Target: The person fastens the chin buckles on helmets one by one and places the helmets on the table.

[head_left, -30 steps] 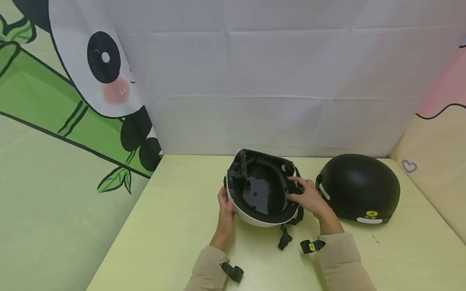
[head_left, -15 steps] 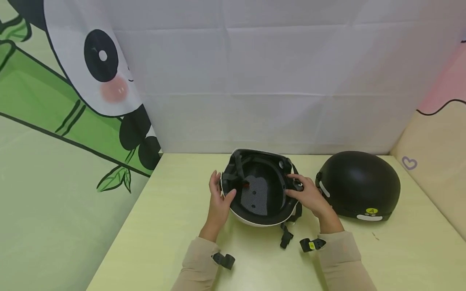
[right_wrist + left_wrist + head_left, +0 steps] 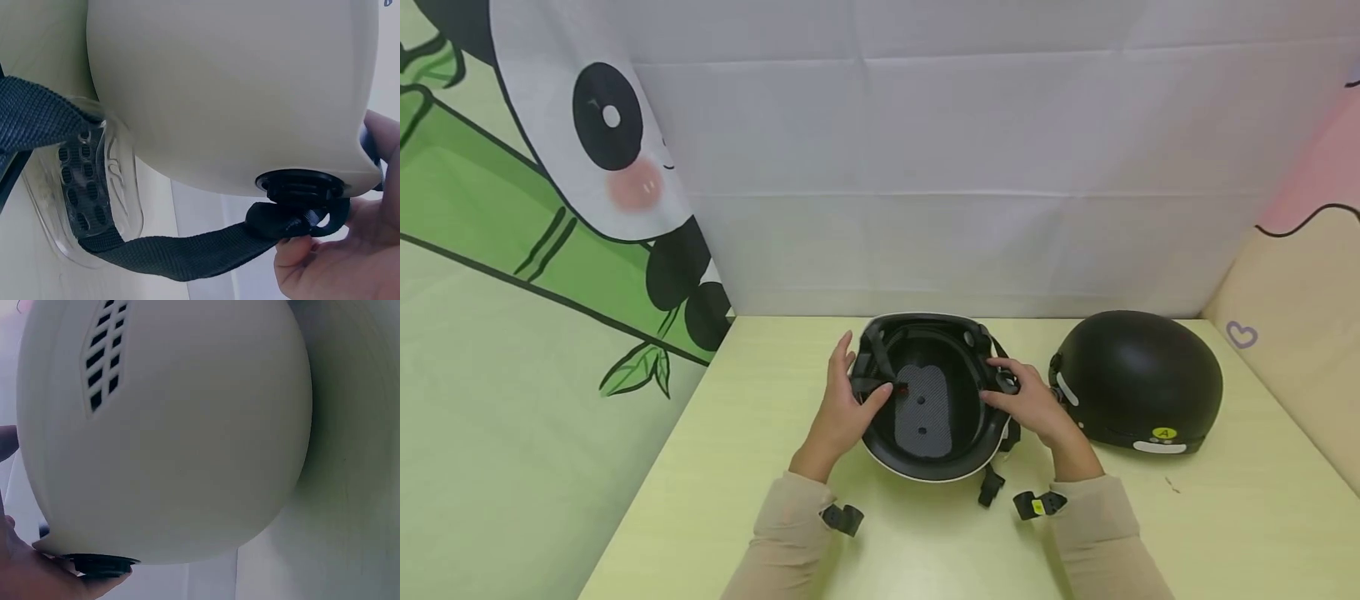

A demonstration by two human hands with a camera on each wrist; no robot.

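A white helmet [image 3: 925, 408] lies upside down on the table, its black padded inside facing up. My left hand [image 3: 840, 408] grips its left rim, thumb over the edge and fingers outside. At the right rim my right hand [image 3: 1030, 404] pinches the edge beside the strap mount. In the left wrist view the white shell [image 3: 187, 444] shows slotted vents and a black round mount [image 3: 103, 564]. The right wrist view shows a black chin strap [image 3: 181, 256] hanging from its mount, with a clear plastic pad [image 3: 87, 187] on it. A buckle [image 3: 990, 486] dangles at the helmet's right.
A black helmet [image 3: 1138, 383] with a yellow "A" sticker sits dome up on the table [image 3: 722, 500], just right of my right hand. A pale cloth wall [image 3: 962, 167] stands behind, with printed panels at both sides.
My left hand has shifted left and up along the rim, its thumb now over the edge. The white helmet has levelled and turned slightly toward me. The right hand keeps its grip.
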